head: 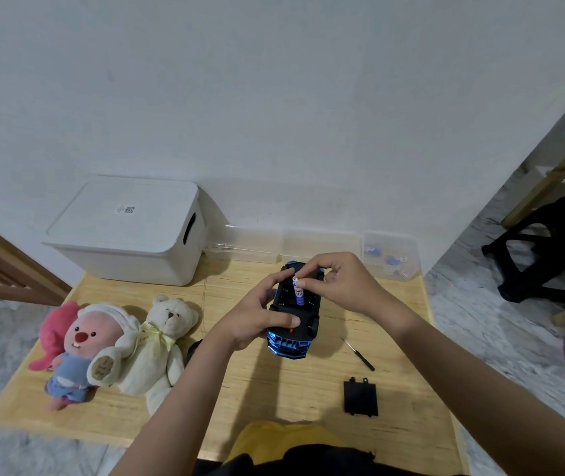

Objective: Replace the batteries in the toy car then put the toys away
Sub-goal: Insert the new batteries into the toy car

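Note:
A blue toy car (295, 338) lies upside down above the low wooden table (274, 389), its black underside up and the battery bay uncovered. My left hand (260, 317) grips the car from the left side. My right hand (339, 283) pinches a white and blue battery (298, 292) at its top end, and the battery stands tilted with its lower end in the bay. The black battery cover (360, 397) lies on the table to the right, near a small screwdriver (358, 354).
A pink beaver plush (78, 348) and a cream teddy bear (162, 341) lie at the table's left. A lidded white storage box (126, 231) stands at the back left. Clear plastic containers line the wall, one (391, 255) holding blue batteries. A black stool (549, 249) stands far right.

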The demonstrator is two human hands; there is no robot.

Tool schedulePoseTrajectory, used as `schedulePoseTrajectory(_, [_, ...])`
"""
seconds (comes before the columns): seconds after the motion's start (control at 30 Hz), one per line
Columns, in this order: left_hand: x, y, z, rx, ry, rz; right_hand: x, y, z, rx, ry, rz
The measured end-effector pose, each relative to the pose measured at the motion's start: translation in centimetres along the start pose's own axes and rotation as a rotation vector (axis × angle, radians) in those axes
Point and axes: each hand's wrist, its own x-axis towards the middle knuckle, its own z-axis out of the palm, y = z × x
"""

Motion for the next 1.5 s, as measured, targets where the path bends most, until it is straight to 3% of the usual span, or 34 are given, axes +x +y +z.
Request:
schedulePoseTrajectory(0.67, [0.0, 0.6, -0.9, 0.017, 0.020, -0.015, 0.8, -0.6, -0.3, -0.170, -0.080, -0.046])
schedulePoseTrajectory(1.5, [0.3, 3.0, 0.2, 0.011, 0.039, 0.157, 1.9, -2.1, -0.8, -0.542, -0.216, -0.153])
